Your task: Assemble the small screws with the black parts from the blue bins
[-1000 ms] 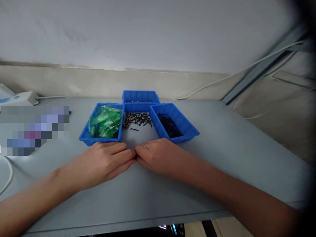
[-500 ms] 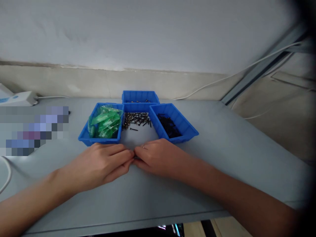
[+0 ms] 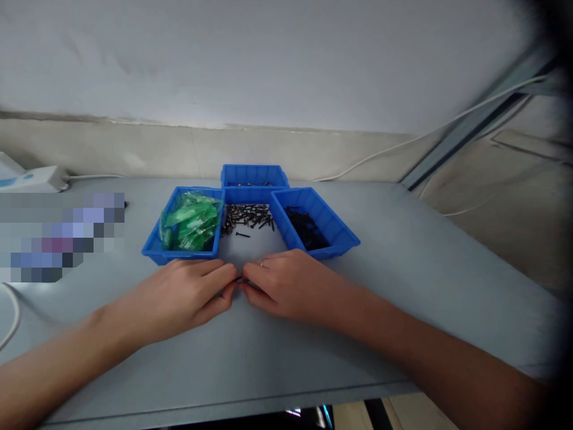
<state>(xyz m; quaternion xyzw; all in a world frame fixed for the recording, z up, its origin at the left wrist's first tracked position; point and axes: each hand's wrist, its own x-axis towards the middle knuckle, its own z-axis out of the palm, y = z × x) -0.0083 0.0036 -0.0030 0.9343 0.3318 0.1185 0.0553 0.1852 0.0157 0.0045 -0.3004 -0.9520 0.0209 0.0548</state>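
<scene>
My left hand (image 3: 190,292) is closed, with thumb and fingertips pinched together just in front of the blue bin of green packets. Facing it, my right hand (image 3: 282,283) is closed in a similar pinch. A thin dark piece (image 3: 239,279) bridges the narrow gap between both sets of fingertips; most of it is hidden, and I cannot tell its kind for certain. Beyond the hands lies a loose pile of dark and brassy screws (image 3: 250,215) on the table, with a single screw (image 3: 243,235) nearer to me.
A left blue bin (image 3: 154,248) holds green plastic packets (image 3: 194,221). In the right blue bin (image 3: 338,230) are small black parts (image 3: 307,227). The back blue bin (image 3: 255,194) contains some brassy pieces. A white cable (image 3: 15,310) curls on the grey table (image 3: 250,370) at left.
My left fingertips have drawn slightly to the left, away from the right ones. The thin dark piece now shows between them. The bins and the screws have not moved.
</scene>
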